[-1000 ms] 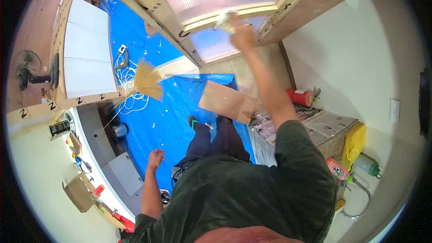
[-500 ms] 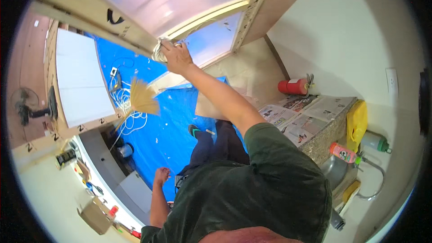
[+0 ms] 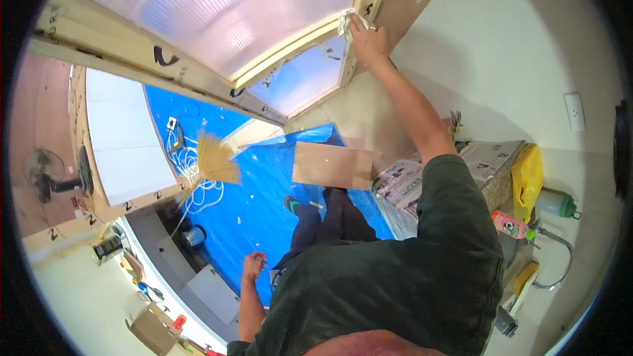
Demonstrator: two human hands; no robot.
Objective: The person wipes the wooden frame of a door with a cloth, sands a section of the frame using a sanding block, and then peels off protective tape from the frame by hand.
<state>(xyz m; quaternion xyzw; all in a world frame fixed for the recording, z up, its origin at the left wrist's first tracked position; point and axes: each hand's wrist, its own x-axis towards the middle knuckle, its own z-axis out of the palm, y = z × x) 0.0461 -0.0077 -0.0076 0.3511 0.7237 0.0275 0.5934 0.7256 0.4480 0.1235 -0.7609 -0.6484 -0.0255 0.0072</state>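
Observation:
My right hand (image 3: pixel 370 43) is raised at the end of an outstretched arm and closed on a crumpled white cloth (image 3: pixel 345 23). The cloth presses against the pale wooden frame (image 3: pixel 300 45) around a ribbed translucent panel (image 3: pixel 231 6), near the frame's right corner. Below that rail is a smaller translucent pane (image 3: pixel 306 76). My left hand (image 3: pixel 254 265) hangs low beside my leg, over the blue sheet. Its fingers are loosely bent and apart, with nothing seen in them.
A straw broom (image 3: pixel 217 159) leans by white cords (image 3: pixel 190 165) on the blue sheet (image 3: pixel 264 191). Brown cardboard (image 3: pixel 330 166) lies ahead of my feet. Newspaper (image 3: pixel 402 188) covers a counter at right, with a yellow cloth (image 3: pixel 527 175) and pink bottle (image 3: pixel 508 224). A fan (image 3: pixel 49 175) stands at left.
My right hand has slid the cloth rightward along the frame, from its left corner to its right. The view has shifted; the left hand still hangs low.

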